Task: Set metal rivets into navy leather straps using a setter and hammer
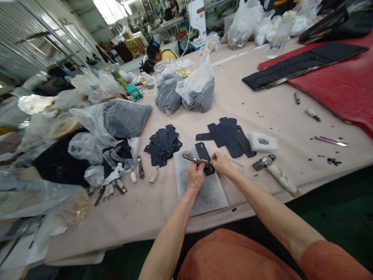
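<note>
My left hand [196, 175] is closed round a dark metal punch [190, 157], which lies level and points left. My right hand [223, 163] pinches close to the punch's right end; what its fingers hold is hidden. A thin wire with a looped end [237, 163] sticks out behind it, and I cannot tell whether it is gripped. Below both hands is a pale, speckled board [186, 194], with a dark strip with a slot [201, 149] lying across its upper part. Similar dark pieces form a left pile [163, 142] and a right pile [227, 134].
At right lie a hammer [279, 179], a white block [263, 142], and a purple pen-like tool [330, 140]. Small tools [141, 167] and plastic bags [125, 116] crowd the left. Filled bags [198, 93] stand behind the piles. A person [167, 54] is beyond the table.
</note>
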{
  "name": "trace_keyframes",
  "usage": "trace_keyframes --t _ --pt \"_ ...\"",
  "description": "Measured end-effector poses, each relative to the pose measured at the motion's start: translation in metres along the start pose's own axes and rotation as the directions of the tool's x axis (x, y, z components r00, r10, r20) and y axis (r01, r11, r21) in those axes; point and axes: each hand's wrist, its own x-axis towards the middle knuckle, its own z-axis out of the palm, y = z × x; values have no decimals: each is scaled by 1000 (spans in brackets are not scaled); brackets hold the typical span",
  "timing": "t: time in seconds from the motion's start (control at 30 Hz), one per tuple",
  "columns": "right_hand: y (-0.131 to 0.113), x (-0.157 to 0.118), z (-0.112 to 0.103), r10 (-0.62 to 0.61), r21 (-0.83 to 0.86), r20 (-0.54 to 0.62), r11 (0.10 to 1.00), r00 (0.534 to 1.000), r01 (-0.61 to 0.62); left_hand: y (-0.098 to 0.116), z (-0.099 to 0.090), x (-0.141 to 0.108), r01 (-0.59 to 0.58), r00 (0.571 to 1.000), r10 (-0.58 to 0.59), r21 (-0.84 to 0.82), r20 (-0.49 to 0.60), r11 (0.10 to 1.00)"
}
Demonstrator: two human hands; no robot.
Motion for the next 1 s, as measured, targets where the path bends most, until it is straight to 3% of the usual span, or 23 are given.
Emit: trace_keyframes --t 0.1,0.17,0.37,0.53,0.77,1.0 --pt "5 0 -3 16 19 3 1000 1000 -16 -9 1 3 106 990 -124 -228 -69 968" --pt "9 -1 -3 26 47 4 999 1000 -26 -11 0 3 128 983 -160 -281 -93 951" --pt "19 -10 1 39 204 51 978 998 -48 0 -10 -9 121 987 -134 -140 -87 983" --pt "12 -22 -3 -7 280 125 960 992 -28 14 -16 -20 73 997 -75 -76 -27 994" --pt "15 -22 -12 -54 128 28 991 998 50 16 -15 -5 46 999 -45 -12 20 999" --pt "21 -45 -10 -61 -86 -19 995 998 60 3 -12 10 93 994 -92 -15 53 996"
